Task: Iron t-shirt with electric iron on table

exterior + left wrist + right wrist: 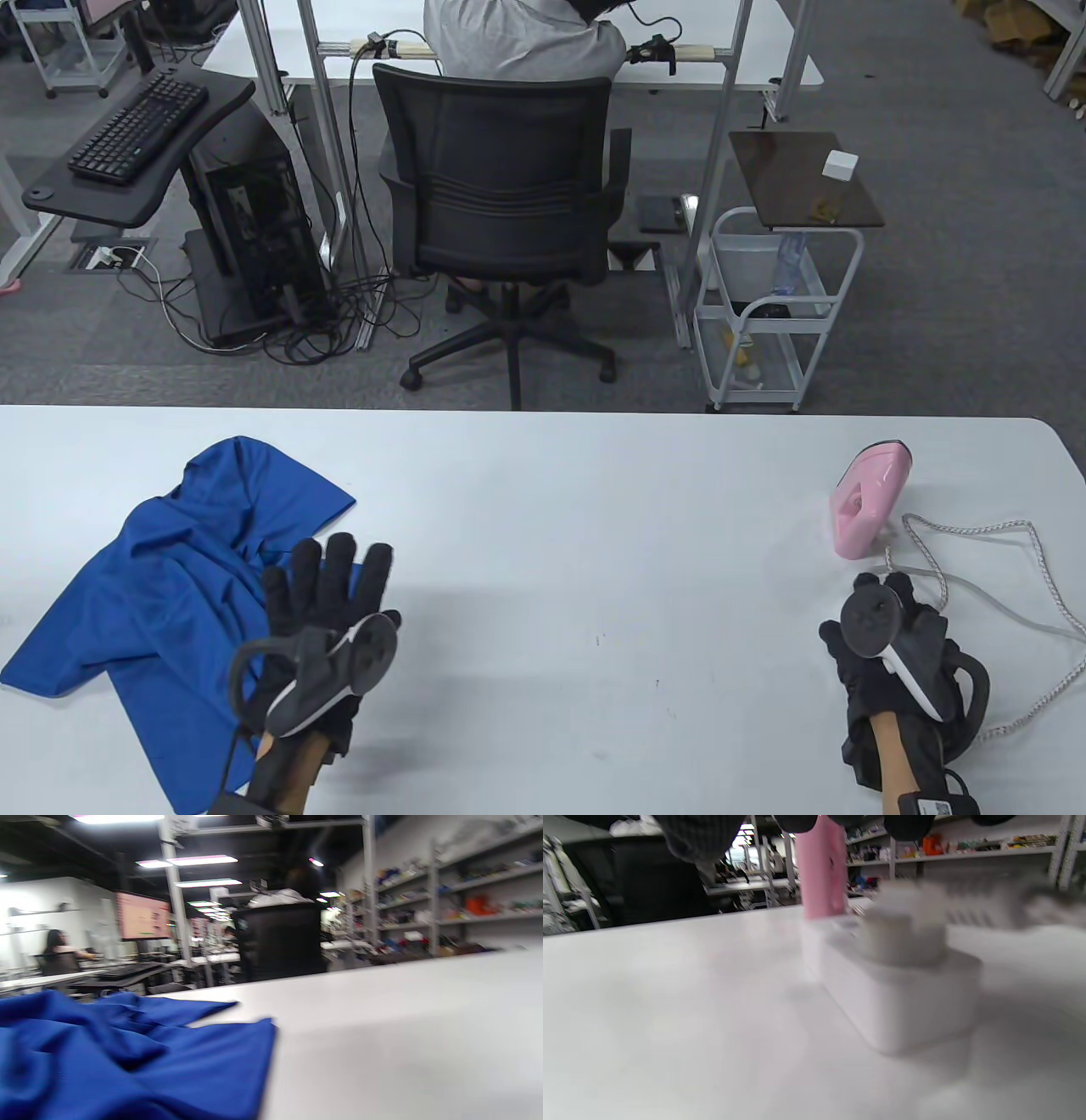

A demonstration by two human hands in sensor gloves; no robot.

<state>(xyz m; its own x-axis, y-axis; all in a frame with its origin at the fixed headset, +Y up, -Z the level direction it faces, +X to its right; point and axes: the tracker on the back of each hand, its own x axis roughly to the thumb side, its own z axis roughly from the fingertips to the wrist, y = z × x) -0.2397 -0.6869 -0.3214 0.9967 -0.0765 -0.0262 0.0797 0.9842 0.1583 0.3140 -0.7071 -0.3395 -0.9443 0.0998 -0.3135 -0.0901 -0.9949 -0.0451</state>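
A crumpled blue t-shirt [161, 577] lies on the left part of the white table [594, 509]. My left hand [339, 560] is spread flat with straight fingers at the shirt's right edge, holding nothing. The left wrist view shows the shirt's folds [127, 1060] close up and no fingers. A pink iron [865, 514] stands on its heel at the right, its white cord [1018, 531] looping toward the table edge. My right hand [882, 594] hovers just in front of the iron. In the right wrist view its fingertips [700, 836] hang above a white socket block [903, 993], with the iron [821, 874] behind.
Past the table's far edge a person sits in a black office chair [509, 195]. A white wire cart [772, 314] stands to its right and a keyboard stand [136, 127] to its left. The cord trails off the table's right side.
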